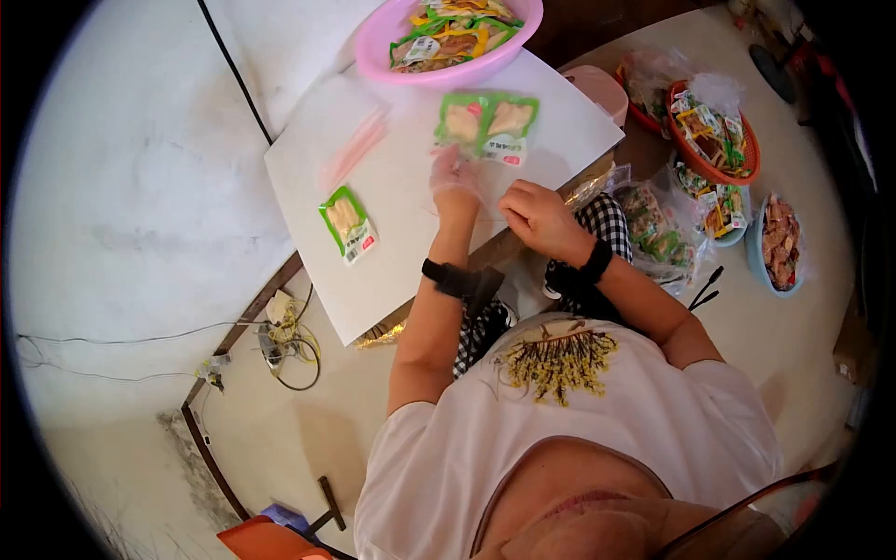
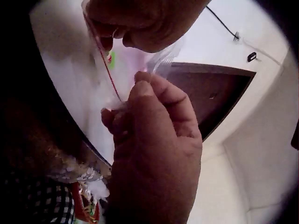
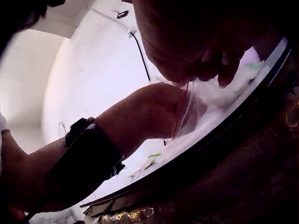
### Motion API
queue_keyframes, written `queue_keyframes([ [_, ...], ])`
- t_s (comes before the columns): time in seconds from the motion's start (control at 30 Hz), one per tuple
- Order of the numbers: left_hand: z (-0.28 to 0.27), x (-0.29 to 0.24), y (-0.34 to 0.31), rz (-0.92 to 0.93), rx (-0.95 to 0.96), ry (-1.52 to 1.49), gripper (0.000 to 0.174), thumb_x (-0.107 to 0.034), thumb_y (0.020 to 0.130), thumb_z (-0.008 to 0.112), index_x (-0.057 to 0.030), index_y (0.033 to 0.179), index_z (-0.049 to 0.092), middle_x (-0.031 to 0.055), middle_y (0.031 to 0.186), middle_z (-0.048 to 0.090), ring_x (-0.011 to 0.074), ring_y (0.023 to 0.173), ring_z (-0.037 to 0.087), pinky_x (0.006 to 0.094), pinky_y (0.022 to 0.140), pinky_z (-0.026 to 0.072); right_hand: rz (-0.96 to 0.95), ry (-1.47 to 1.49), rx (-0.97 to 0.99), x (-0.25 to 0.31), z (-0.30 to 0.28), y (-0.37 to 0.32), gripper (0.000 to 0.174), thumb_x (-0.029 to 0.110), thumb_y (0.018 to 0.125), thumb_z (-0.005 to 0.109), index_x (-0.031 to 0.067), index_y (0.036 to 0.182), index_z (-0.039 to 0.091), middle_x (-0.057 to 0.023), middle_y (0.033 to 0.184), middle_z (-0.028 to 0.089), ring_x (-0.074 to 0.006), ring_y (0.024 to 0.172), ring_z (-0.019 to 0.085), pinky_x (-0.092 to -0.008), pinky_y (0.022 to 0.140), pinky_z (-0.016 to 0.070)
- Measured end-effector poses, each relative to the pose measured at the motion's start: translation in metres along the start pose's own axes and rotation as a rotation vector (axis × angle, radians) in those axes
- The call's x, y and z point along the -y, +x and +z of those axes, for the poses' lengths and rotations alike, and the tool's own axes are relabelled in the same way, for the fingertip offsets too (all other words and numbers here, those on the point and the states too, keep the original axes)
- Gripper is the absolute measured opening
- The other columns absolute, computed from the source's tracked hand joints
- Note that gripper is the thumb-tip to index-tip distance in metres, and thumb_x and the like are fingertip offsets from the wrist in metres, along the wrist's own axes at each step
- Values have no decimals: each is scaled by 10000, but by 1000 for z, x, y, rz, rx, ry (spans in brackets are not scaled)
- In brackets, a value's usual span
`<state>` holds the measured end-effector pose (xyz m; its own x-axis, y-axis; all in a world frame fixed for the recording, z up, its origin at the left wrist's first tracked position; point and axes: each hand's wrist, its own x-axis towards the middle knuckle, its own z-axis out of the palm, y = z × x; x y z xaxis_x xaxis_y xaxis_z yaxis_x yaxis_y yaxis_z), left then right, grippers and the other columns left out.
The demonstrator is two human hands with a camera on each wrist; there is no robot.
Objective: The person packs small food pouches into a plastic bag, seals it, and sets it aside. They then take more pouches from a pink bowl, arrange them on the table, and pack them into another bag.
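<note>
A clear plastic bag with a red line along its mouth [image 2: 110, 77] is stretched between the two hands. My left hand [image 1: 455, 179] pinches one end of its mouth between thumb and fingers, seen close up in the left wrist view. With curled fingers, my right hand [image 1: 541, 219] grips the other end, near the table's front edge. Just beyond the left hand, a green-edged double packet of pale food [image 1: 485, 123] overlaps the bag in the head view. A smaller green and white packet [image 1: 345, 224] lies to the left on the white table [image 1: 392, 266].
Flat clear bags with reddish edges [image 1: 355, 149] lie at the table's left. A pink basin [image 1: 371, 58] full of packets stands at the back. On the floor to the right are a red basket [image 1: 752, 154] of packets and a blue basin [image 1: 758, 266] of brownish pieces.
</note>
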<state>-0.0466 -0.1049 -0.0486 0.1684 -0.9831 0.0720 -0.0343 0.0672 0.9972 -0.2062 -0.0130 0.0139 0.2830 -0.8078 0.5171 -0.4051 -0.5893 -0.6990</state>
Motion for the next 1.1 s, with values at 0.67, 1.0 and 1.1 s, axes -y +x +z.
queue_keyframes([
  [0.67, -46, -40, -68, -47, 105, -437, 569, -8, 907, 505, 9, 1432, 286, 121, 1041, 610, 133, 824, 575, 245, 685, 489, -15, -5, 100, 36, 10, -3, 72, 44, 820, 596, 45, 893, 596, -119, 851, 568, -327, 745, 582, -404, 636, 475],
  [1.0, -175, -92, -85, 251, -235, 784, 181, -177, 866, 633, -2, 898, 666, 112, 721, 661, 229, 607, 616, 337, 573, 468, 7, -29, 102, 43, 19, -6, 52, 87, 852, 600, 43, 878, 603, -96, 825, 584, -314, 716, 586, -392, 607, 467],
  [1.1, -198, -80, -46, 46, -346, 1240, 402, -349, 775, 715, -40, 1009, 609, 177, 983, 631, 326, 892, 619, 432, 715, 501, 1, -59, 122, 44, 22, -8, 48, 77, 851, 599, 36, 876, 600, -104, 819, 575, -309, 705, 581, -384, 605, 461],
])
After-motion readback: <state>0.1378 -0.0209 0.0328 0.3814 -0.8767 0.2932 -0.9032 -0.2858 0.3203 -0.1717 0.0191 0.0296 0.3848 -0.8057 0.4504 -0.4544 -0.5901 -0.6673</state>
